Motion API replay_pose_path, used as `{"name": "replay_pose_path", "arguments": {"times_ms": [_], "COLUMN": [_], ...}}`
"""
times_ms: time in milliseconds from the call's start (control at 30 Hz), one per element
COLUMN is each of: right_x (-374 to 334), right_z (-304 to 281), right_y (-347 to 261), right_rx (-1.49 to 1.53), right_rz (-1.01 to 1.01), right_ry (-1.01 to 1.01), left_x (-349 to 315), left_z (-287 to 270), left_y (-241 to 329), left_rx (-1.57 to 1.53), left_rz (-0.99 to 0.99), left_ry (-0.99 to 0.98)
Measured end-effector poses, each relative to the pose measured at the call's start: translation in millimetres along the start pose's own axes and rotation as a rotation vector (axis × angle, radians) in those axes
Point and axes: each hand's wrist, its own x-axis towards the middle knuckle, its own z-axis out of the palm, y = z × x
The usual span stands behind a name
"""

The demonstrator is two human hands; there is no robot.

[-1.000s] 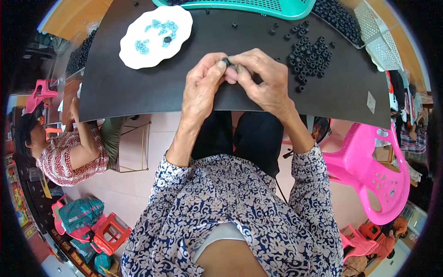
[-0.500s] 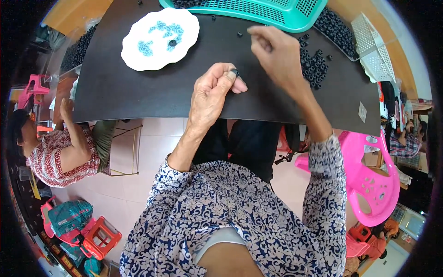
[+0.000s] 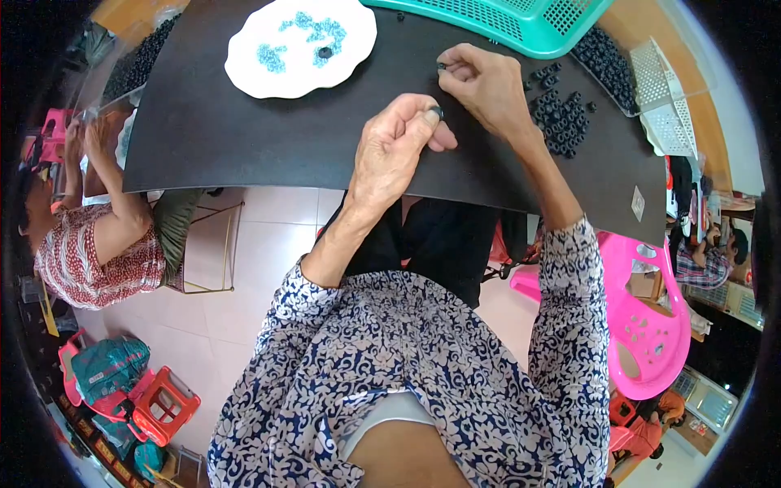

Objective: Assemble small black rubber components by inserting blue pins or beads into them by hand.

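Between thumb and fingers, my left hand (image 3: 397,145) pinches a small black ring-shaped part (image 3: 437,112) above the dark table. To its right and a little farther off, my right hand (image 3: 488,89) pinches another small black part (image 3: 442,67) at its fingertips. The two hands are apart. A white scalloped plate (image 3: 252,69) lies to the far left, with small clear-blue pieces (image 3: 272,57) in clusters on it and one black ring (image 3: 325,52) among them. Beside my right hand is a loose pile of black cylindrical parts (image 3: 561,122).
A green plastic basket (image 3: 533,32) stands at the far edge. Right of it are a tray heaped with black parts (image 3: 602,65) and a white perforated basket (image 3: 671,114). A pink chair (image 3: 651,325) is at my right. Another person (image 3: 106,236) sits at left.
My right hand has moved slightly left and down, and a black part now shows at its fingertips. My left hand keeps its pinch. The whole view has shifted a little.
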Motion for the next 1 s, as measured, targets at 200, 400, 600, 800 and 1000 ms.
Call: {"name": "replay_pose_path", "arguments": {"times_ms": [200, 400, 600, 800, 1000], "right_x": [-53.0, -70.1, -76.1, -86.6, -91.3], "right_z": [-6.1, -11.2, -19.8, -20.3, -14.1], "right_y": [-27.7, -39.6, -48.1, -37.8, -36.5], "right_rx": [0.331, 0.174, 0.159, 0.239, 0.252], "right_rz": [0.195, -0.028, -0.090, -0.108, -0.094], "right_ry": [0.088, 0.224, 0.200, 0.201, 0.202], "left_x": [-1.5, -7.4, -14.0, -19.1, -18.8], "left_z": [-1.5, 0.6, 7.7, 9.1, 5.5], "left_y": [1.2, 2.5, 0.5, -4.7, -5.5], "left_rx": [-0.055, 0.196, 0.209, 0.201, 0.232], "left_rz": [0.042, 0.067, 0.089, 0.104, 0.144], "left_ry": [0.031, -0.038, -0.018, -0.028, -0.061]}}
